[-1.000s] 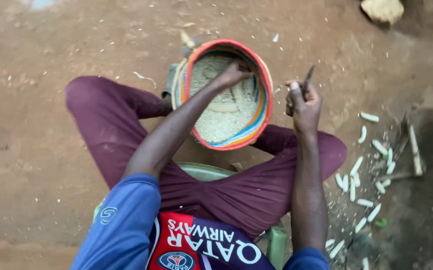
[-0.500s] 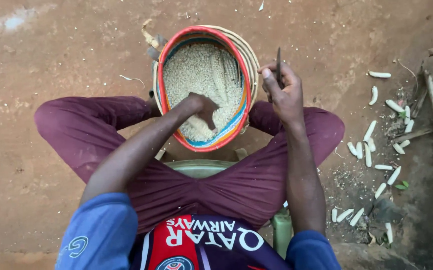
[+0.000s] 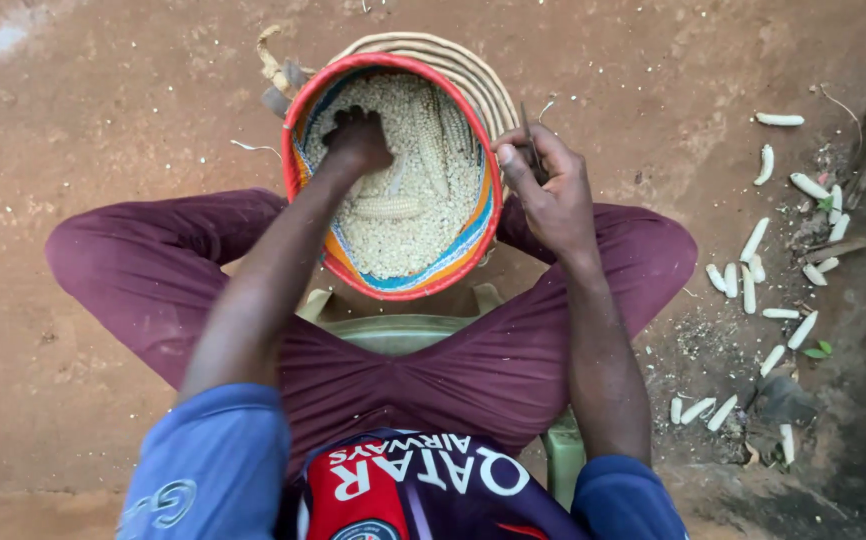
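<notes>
Reaching left hand [image 3: 358, 140] into the woven basket [image 3: 393, 285] at upper centre, fingers curling into maize kernels [image 3: 403, 235] beside unshelled cobs [image 3: 385, 207]; right hand [image 3: 545, 190] pinching a thin blade [image 3: 529, 140]. Next probably calls for gripping a cob.

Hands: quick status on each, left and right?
Left hand: down in the basket, fingers curled into the maize kernels; grip hidden.
Right hand: closed on a thin dark tool beside the basket rim.

Bare reddish dirt ground [image 3: 103, 150] carries a red-rimmed basket [image 3: 297, 150] of kernels, and stripped white cobs [image 3: 753, 240] lie scattered.
</notes>
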